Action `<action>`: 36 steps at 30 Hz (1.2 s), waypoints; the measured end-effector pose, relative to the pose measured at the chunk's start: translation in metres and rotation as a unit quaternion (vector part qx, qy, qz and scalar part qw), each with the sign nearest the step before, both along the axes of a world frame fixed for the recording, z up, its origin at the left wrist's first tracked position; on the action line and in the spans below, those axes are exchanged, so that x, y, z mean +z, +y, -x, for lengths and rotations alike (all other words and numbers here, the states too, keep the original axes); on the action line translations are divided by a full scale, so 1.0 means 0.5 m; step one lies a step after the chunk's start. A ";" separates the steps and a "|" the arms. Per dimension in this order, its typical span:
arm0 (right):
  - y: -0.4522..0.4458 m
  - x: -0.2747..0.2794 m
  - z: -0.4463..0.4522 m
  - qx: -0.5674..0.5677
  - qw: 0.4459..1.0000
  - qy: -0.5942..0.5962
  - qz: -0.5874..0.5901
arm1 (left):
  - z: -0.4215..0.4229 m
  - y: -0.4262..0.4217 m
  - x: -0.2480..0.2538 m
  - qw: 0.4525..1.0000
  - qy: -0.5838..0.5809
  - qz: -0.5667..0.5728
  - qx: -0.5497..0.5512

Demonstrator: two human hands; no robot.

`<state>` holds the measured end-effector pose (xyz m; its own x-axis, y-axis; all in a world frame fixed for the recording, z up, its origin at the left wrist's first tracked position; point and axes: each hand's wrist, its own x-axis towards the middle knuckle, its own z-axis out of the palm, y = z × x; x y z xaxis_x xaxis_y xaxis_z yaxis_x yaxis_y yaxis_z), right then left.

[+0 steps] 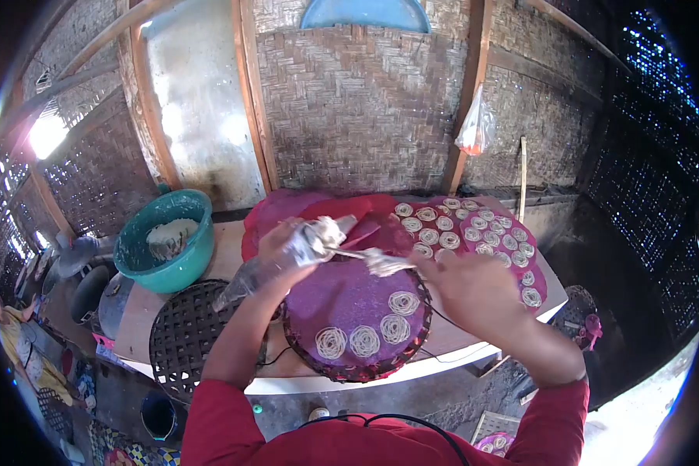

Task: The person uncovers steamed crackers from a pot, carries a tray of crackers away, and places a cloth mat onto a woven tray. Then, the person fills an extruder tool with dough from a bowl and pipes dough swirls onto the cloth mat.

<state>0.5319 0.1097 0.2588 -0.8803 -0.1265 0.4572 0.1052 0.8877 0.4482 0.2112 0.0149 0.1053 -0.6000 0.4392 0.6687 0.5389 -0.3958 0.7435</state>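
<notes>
My left hand (286,247) is wrapped around a clear plastic bag (248,281) with pale dough (330,231) bulging at its open top. My right hand (474,286) grips a thin, dough-smeared utensil (387,262); its far end reaches the dough at the bag's mouth. Whether it is a spoon or a spatula I cannot tell. Below both hands a round purple sheet (342,303) covers a dark round woven tray. Several coiled dough rings (365,340) lie along its near and right edge.
A green basin (167,241) with pale dough stands at the left of the table (225,248). Beside it lies a black lattice tray (186,330). Purple sheets bearing many dough coils (493,233) spread at the right back. A woven wall (361,109) rises behind.
</notes>
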 end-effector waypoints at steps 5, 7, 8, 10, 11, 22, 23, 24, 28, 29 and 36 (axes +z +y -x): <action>-0.011 0.021 0.038 -0.052 0.998 0.019 0.001 | -0.030 -0.065 0.126 0.821 0.423 0.279 0.263; -0.037 0.045 0.051 -0.029 0.999 -0.008 -0.012 | 0.004 -0.045 0.106 0.817 0.417 0.299 0.265; -0.044 0.045 0.070 -0.031 0.999 -0.006 -0.014 | -0.055 -0.054 0.151 0.799 0.395 0.380 0.247; -0.052 0.023 0.113 0.027 0.998 -0.056 -0.008 | 0.010 -0.005 0.012 0.972 0.218 0.080 0.031; -0.057 0.003 0.120 0.025 0.998 -0.060 -0.004 | -0.076 -0.067 0.123 0.794 0.517 0.246 0.204; -0.109 0.058 0.149 -0.017 0.998 -0.050 -0.022 | -0.013 -0.126 0.155 0.855 0.433 0.232 0.170; -0.109 0.044 0.172 0.006 0.999 -0.040 -0.032 | -0.018 -0.126 0.157 0.855 0.434 0.229 0.167; -0.119 0.030 0.182 0.010 0.998 -0.052 -0.030 | -0.022 -0.129 0.156 0.863 0.431 0.214 0.157; -0.131 0.010 0.169 0.030 0.998 -0.038 -0.042 | 0.098 -0.105 0.055 0.922 0.328 0.181 0.103; -0.138 0.038 0.142 0.000 0.998 -0.042 -0.036 | 0.101 -0.111 0.074 0.962 0.216 0.157 0.056; -0.163 0.057 0.193 0.001 0.998 -0.058 -0.037 | 0.013 -0.165 0.169 0.856 0.421 0.231 0.190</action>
